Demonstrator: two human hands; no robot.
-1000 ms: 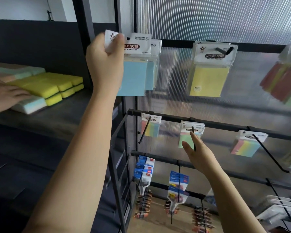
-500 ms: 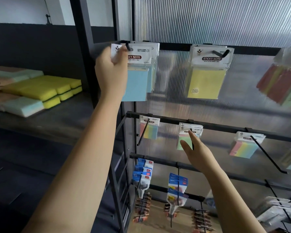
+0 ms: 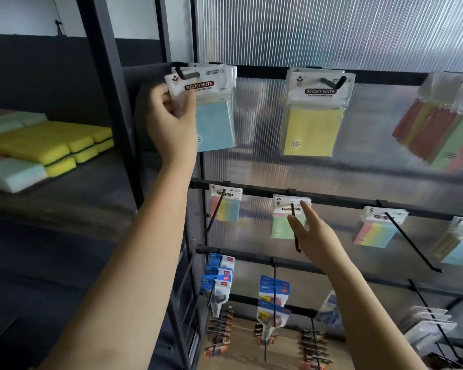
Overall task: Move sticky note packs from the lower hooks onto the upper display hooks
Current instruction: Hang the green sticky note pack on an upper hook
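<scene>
since the frame a second back, left hand (image 3: pixel 171 116) has carried the blue sticky note pack (image 3: pixel 211 113) rightward onto the upper-left hook (image 3: pixel 189 75); the hook tip now pokes out through the header hole, where before it sat just right of the hand. right hand (image 3: pixel 312 233) barely shifted, still at the middle lower hook (image 3: pixel 294 225).

state now:
- left hand pinches the blue pack's white header at its left edge, thumb in front. pack hangs in front of other blue packs already on that hook, roughly upright, header corner slightly tilted.
- right hand is flat, fingers straight, fingertips touching or just over the green sticky note pack (image 3: pixel 288 218) on the lower hook. not gripping it yet as far as i can tell.
- yellow pack (image 3: pixel 316 113) on the next upper hook, untouched. multicolour packs (image 3: pixel 226 209) and (image 3: pixel 377 231) on the lower rail either side.

step in hand, my read: finishing the hang of the blue pack, pre-positioning for the green one.

next move calls for: push blue pack back along the hook, let go. then right hand pinches the green header and slides it forward off the long angled wire, clearing the upturned tip. likely risk: header hole snagging there.
</scene>
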